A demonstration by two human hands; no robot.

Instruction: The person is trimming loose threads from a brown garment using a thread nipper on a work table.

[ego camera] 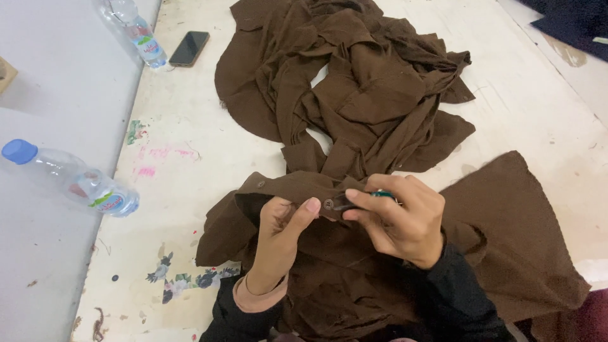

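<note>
Brown garment lies bunched on the worktable at its near edge, button placket lifted between both hands; a small dark button shows on the placket right between the thumbs. Left hand pinches the placket fold just left of the button, thumb pressed on cloth. Right hand fingers closed, pinching a small tool with a teal handle, its dark tip touching the cloth beside the button. Beyond the garment, further up the table, a heap of brown fabric pieces. Far left of the heap a black phone and a clear water bottle. Left of the garment, off the table edge on a grey surface, a second bottle with blue cap
</note>
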